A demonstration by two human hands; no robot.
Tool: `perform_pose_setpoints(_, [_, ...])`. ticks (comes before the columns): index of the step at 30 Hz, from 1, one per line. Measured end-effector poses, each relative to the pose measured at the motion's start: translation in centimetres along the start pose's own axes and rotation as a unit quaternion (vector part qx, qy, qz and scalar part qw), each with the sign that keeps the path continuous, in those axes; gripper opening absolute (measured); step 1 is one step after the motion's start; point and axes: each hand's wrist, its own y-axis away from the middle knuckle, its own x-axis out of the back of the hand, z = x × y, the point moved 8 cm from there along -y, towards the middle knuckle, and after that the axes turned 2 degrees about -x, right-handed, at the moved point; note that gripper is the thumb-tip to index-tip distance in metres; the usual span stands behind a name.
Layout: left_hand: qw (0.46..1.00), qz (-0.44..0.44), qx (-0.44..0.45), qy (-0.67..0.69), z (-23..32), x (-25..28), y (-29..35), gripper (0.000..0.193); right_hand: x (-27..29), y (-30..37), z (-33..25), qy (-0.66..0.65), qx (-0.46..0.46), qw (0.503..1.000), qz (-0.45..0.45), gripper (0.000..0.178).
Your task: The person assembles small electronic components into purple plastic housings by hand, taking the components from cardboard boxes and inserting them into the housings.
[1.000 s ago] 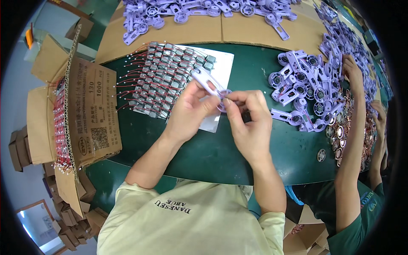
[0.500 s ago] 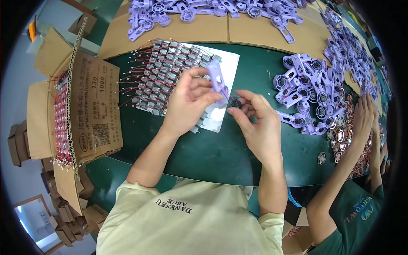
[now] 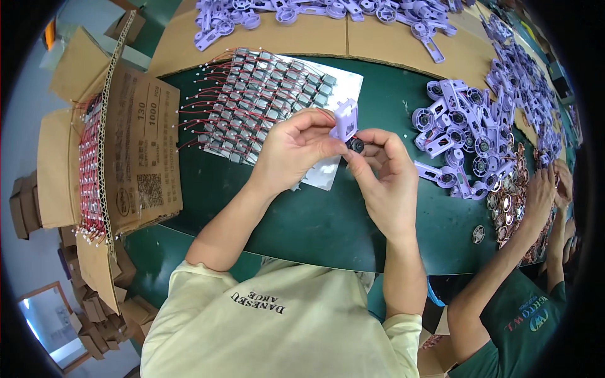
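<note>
**Head view: purple housing pinched above a small dark motor, over the green counter**

Seen from the head camera: left hand (image 3: 296,148) closed around a purple plastic housing (image 3: 346,120), held upright, long axis running away from the body toward the sheet of motors (image 3: 265,94). Right hand (image 3: 381,170) pinched shut on a small dark round motor (image 3: 357,145), touching the housing's lower end, just right of the left fingertips. Both held together above the green counter (image 3: 302,214), near the white paper. Pile of purple housings (image 3: 460,138) to the right, nearer the right hand. Cardboard box (image 3: 138,157) well apart on the left. Another person's hand (image 3: 542,189) at the far right, apart.
</note>
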Motion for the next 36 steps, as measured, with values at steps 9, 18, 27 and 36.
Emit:
perform_pose_setpoints(9, [0.975,0.003,-0.169,-0.147,2.0,-1.0,1.0,0.029,0.1,-0.2,0.2,-0.016,0.01,1.0,-0.001,0.026])
perform_pose_setpoints(18, [0.998,-0.028,0.012,-0.05,-0.7,-0.9,1.4,0.034,-0.4,0.1,-2.4,0.164,0.095,0.982,0.0,0.024])
perform_pose_setpoints(27, [0.998,-0.045,-0.018,0.049,-0.1,-0.7,0.9,0.038,-0.2,-0.1,-2.7,0.154,0.111,0.982,0.006,0.021])
perform_pose_setpoints(36, [0.998,-0.045,0.01,0.032,-0.6,-1.1,0.8,0.038,-0.1,0.2,-0.9,0.107,0.065,0.992,0.016,0.019])
